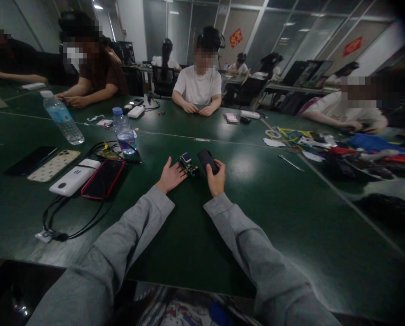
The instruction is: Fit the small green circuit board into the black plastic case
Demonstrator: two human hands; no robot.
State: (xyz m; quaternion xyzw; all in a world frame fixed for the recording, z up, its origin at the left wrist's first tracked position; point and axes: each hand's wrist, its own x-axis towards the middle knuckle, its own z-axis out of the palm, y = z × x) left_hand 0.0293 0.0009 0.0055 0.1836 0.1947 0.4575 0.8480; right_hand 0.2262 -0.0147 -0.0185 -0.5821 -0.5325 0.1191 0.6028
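My left hand (172,176) is palm up with its fingers stretched out, and a small green circuit board (191,170) rests on the fingertips. A little square part with a white frame and dark face (186,157) sits on top of the board. In my right hand (217,179) is a flat black rectangular piece, like a case cover (207,160), pinched between thumb and fingers and tilted towards the board. A small gap separates the two things. Both hands are just above the dark green table (188,235).
To the left lie a red-edged phone (103,179), a white power bank (75,177), a patterned phone (54,165) and black cables. Two water bottles (64,118) stand behind them. At right are tweezers (291,163) and a heap of cables and cloth (368,154). Several people sit around.
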